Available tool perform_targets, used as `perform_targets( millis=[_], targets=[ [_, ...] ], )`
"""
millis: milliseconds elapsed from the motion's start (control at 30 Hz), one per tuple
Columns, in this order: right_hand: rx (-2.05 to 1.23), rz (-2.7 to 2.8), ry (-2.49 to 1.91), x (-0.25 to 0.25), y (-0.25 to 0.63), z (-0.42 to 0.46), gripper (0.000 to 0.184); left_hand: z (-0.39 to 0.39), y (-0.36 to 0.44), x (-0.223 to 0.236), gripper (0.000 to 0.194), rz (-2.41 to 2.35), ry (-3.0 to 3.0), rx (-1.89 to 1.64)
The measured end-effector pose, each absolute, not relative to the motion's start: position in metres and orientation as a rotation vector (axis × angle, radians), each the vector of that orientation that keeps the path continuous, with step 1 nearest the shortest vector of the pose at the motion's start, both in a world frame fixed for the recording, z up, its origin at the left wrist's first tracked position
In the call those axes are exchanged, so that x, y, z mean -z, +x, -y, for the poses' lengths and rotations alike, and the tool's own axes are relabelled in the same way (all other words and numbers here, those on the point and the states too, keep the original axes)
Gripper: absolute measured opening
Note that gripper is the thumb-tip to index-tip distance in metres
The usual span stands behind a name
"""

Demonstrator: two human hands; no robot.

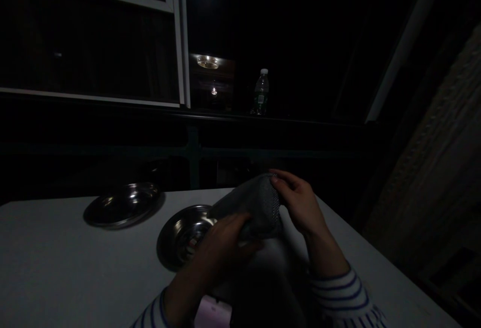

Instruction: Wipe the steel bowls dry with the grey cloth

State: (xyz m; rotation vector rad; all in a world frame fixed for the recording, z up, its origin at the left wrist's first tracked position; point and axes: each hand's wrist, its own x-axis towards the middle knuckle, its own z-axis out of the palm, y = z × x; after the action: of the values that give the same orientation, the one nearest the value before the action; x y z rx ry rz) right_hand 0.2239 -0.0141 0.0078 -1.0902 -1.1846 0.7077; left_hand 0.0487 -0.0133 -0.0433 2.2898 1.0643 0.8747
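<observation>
A grey cloth [250,195] with a mesh-like patterned edge is held up over the table, folded or bag-shaped. My right hand [298,200] pinches its upper right corner between thumb and fingers. Against its lower left side is my left hand [229,233], curled on the fabric; dim light and slight blur hide part of its grip. Just left of the cloth sits a shiny metal bowl [175,235] with small pale and reddish pieces in it, too dark to name. My left forearm covers part of its rim.
A second metal dish [122,205] lies farther left on the white table [56,258]. A pink object [213,313] shows at the bottom edge. On the sill behind stands a plastic bottle [262,92], beside a white window frame [182,37]. Textured fabric [439,142] hangs at right.
</observation>
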Motion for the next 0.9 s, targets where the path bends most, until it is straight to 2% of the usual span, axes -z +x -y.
perform_targets(
  millis=[67,233,400,467,567,667,900],
  targets=[
    [-0.754,1.114,-1.021,-0.008,0.221,0.014,0.038,0.011,0.054,0.051,0.052,-1.075,2.298,-0.940],
    [-0.857,0.978,-0.879,-0.010,0.210,0.017,0.038,0.011,0.059,0.051,0.034,-1.101,2.227,-1.060],
    [-0.917,1.074,-0.946,-0.005,0.208,0.015,0.055,0.016,0.061,0.036,0.024,-1.154,1.812,-1.026],
    [-0.857,1.256,-1.038,-0.001,0.209,0.015,0.047,0.016,0.059,0.030,0.025,-1.127,1.622,-1.057],
    [-0.608,1.621,-1.237,0.000,0.206,0.020,0.020,0.012,0.055,0.024,0.022,-1.125,1.480,-1.109],
    [-0.444,1.874,-1.380,-0.002,0.198,0.029,0.018,0.008,0.050,0.025,0.021,-1.080,1.414,-1.112],
    [-0.439,1.901,-1.426,0.003,0.190,0.028,0.017,0.005,0.048,0.032,0.023,-0.975,1.359,-1.080]
  ],
)
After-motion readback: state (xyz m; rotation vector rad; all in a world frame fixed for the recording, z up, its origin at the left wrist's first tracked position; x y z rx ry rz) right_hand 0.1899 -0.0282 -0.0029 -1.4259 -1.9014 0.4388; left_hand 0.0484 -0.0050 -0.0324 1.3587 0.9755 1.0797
